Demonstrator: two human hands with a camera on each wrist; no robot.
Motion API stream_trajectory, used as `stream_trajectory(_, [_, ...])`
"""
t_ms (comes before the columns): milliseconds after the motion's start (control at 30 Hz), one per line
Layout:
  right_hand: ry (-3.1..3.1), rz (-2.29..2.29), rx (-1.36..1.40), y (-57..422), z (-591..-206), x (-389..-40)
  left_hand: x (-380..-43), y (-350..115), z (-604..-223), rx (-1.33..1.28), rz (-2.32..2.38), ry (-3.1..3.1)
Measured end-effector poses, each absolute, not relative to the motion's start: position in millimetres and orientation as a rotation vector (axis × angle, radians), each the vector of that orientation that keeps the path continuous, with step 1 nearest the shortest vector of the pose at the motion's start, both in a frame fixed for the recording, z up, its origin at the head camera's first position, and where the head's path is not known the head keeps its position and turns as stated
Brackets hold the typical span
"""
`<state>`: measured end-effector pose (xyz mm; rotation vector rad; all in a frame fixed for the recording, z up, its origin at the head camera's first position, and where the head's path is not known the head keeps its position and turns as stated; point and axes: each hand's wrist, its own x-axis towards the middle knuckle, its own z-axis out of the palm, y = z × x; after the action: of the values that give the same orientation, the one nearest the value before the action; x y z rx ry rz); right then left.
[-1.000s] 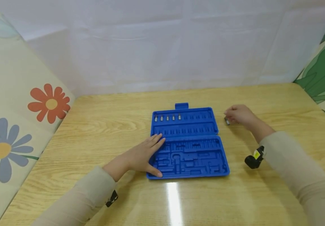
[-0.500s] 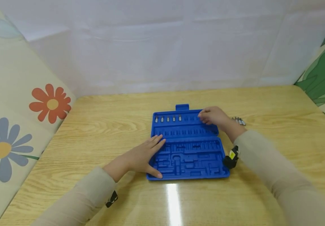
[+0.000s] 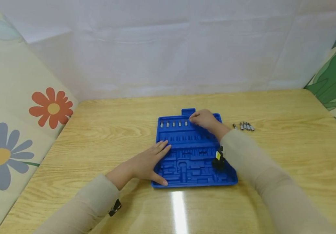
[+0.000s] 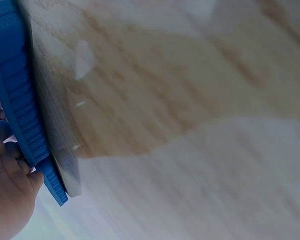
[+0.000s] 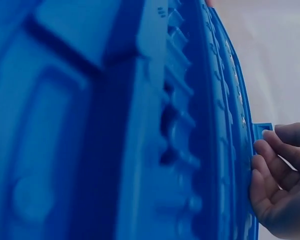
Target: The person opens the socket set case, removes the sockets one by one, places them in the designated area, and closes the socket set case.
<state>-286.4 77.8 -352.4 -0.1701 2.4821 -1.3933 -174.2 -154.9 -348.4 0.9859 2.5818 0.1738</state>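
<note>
In the head view an open blue tool case [image 3: 197, 185] lies flat, lid part at the back. Several silver screwdriver bits [image 3: 174, 123] stand in a row in its upper left slots. My left hand [image 3: 148, 162] rests spread over the case's left edge, thumb at the front rim. At the upper row, just right of the last seated bit, my right hand [image 3: 204, 119] pinches a small bit, which its fingertips hide. The right wrist view shows that hand's thumb and curled fingers [image 5: 272, 162] close together beside the case edge [image 5: 247, 110].
On the wooden table [image 3: 288, 146], right of the case, several loose bits [image 3: 246, 126] lie grouped, with one single bit [image 3: 234, 126] nearer the case. A blue latch tab [image 3: 188, 111] sticks out at the back. A white cloth [image 3: 168, 48] hangs behind the table.
My right hand has moved left from the loose bits, over the case's right side, to the upper row of slots. The left hand has stayed where it was.
</note>
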Motion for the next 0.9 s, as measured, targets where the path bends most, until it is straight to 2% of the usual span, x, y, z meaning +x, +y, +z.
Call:
stream_trajectory(333, [2.665,-1.109,-0.204,56.1,-378.9,-320.4,-173.5,-154.7,-349.1,0.988,0.182,2.583])
stream_trajectory(500, [2.71,-0.856,-0.131,41.8,-359.3,-305.8,-172.8,-154.0,-348.3,0.981,0.195,2.576])
stream_trajectory(633, [2.687,-0.888,-0.18,41.7,-357.1,-302.1,-171.7,-153.7,-347.3,0.973,0.201,2.572])
stream_trajectory(767, [2.72,-1.019,-0.162,44.5,-407.5,-343.7,-170.9,-153.9,-346.8,0.963,0.196,2.573])
stream_trajectory(900, [2.635,-1.114,0.042,45.5,-445.0,-379.9,-170.6,-153.6,-346.2,0.961,0.207,2.571])
